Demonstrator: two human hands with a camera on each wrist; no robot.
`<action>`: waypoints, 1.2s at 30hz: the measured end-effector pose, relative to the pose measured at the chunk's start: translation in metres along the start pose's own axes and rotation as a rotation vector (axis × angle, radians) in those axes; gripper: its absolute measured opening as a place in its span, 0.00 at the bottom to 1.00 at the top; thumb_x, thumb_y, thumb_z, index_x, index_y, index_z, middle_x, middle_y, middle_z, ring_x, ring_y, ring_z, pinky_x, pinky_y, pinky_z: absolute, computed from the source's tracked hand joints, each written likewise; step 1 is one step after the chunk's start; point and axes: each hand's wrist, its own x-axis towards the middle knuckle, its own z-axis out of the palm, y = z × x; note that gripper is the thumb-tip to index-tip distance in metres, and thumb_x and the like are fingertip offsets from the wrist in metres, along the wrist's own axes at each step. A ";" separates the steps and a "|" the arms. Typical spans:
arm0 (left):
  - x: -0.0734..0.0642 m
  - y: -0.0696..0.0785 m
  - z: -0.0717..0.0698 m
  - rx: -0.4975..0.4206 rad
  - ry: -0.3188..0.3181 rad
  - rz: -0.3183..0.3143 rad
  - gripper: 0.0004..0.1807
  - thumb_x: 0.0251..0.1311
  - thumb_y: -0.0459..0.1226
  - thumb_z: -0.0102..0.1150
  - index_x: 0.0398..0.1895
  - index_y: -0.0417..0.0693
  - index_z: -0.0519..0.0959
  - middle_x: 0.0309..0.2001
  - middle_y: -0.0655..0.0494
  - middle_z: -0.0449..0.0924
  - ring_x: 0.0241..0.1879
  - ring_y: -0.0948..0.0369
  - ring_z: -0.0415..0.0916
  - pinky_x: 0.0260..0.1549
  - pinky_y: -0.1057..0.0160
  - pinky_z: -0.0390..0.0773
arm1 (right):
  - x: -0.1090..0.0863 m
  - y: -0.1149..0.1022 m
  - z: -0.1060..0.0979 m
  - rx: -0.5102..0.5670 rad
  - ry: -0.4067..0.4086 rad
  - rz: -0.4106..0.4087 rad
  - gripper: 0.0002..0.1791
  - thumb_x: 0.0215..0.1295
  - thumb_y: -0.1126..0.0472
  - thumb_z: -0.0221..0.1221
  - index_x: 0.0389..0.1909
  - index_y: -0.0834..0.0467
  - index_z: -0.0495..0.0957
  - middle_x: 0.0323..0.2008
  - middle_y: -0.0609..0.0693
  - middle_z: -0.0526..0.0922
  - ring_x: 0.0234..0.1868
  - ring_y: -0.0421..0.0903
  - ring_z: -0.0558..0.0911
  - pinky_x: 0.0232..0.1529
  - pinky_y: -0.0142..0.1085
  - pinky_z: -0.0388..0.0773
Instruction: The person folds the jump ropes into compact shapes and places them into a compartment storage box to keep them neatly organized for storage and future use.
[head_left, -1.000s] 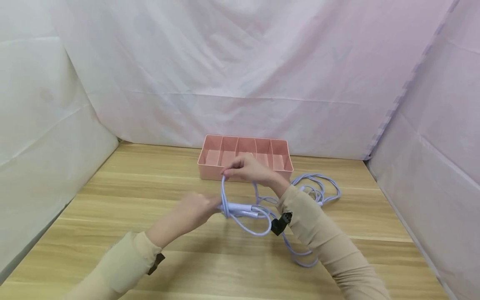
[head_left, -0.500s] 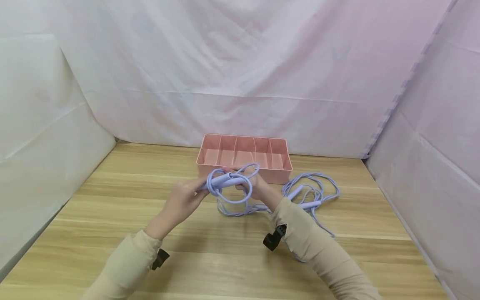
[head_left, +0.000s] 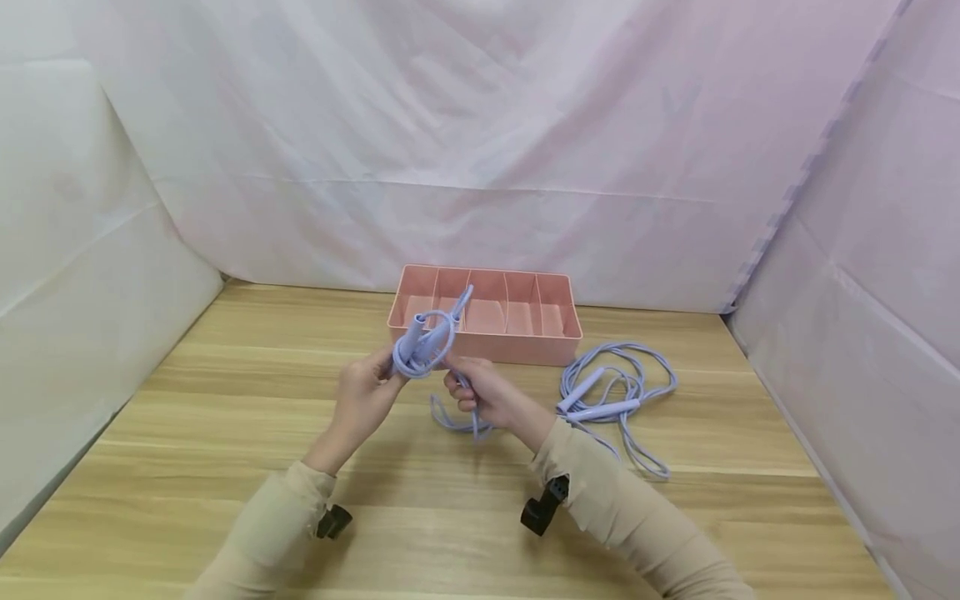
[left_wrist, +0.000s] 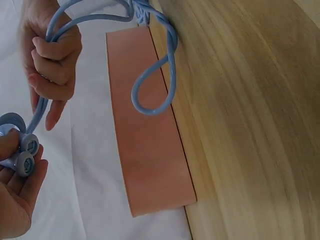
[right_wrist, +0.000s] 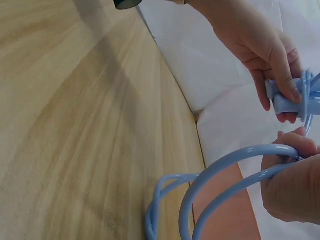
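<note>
A light-blue jump rope (head_left: 411, 340) is held up in front of the pink box, its cord looped round its two handles. My left hand (head_left: 363, 397) pinches the paired handles (right_wrist: 290, 102) near their ends, thumb on one side and fingers on the other. Just to the right, my right hand (head_left: 483, 392) grips the doubled cord (left_wrist: 39, 112) with curled fingers. From its fist the slack cord (right_wrist: 220, 172) hangs down in a loop toward the table.
Behind the hands stands a pink box (head_left: 517, 348) divided into several compartments. A second light-blue jump rope (head_left: 633, 387) lies loosely coiled on the wooden table (head_left: 720, 500) at right. White cloth (head_left: 480, 125) encloses the back and sides.
The right hand has gone from pinching a cord loop above the handles to gripping the cord below them. The left hand has raised and tilted the handles upright, and the hanging cord has shortened.
</note>
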 end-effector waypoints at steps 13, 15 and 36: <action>0.003 -0.005 0.003 -0.116 0.044 -0.247 0.11 0.48 0.23 0.61 0.37 0.27 0.78 0.33 0.37 0.81 0.31 0.53 0.81 0.27 0.81 0.75 | -0.005 0.010 0.002 -0.123 0.021 -0.086 0.26 0.71 0.50 0.40 0.54 0.68 0.69 0.16 0.42 0.69 0.13 0.32 0.62 0.14 0.22 0.59; 0.004 -0.006 0.003 -0.131 0.050 -0.280 0.12 0.48 0.25 0.62 0.38 0.27 0.78 0.34 0.36 0.80 0.34 0.49 0.81 0.29 0.80 0.75 | -0.006 0.013 0.002 -0.137 0.027 -0.122 0.26 0.70 0.49 0.42 0.53 0.68 0.70 0.17 0.42 0.69 0.15 0.31 0.64 0.16 0.22 0.61; 0.014 -0.018 -0.013 -0.149 0.098 -0.514 0.17 0.51 0.28 0.62 0.44 0.27 0.75 0.39 0.34 0.78 0.36 0.49 0.80 0.29 0.79 0.76 | -0.029 0.015 0.001 -0.381 0.094 -0.148 0.19 0.68 0.60 0.47 0.54 0.69 0.68 0.22 0.45 0.69 0.23 0.38 0.69 0.29 0.28 0.66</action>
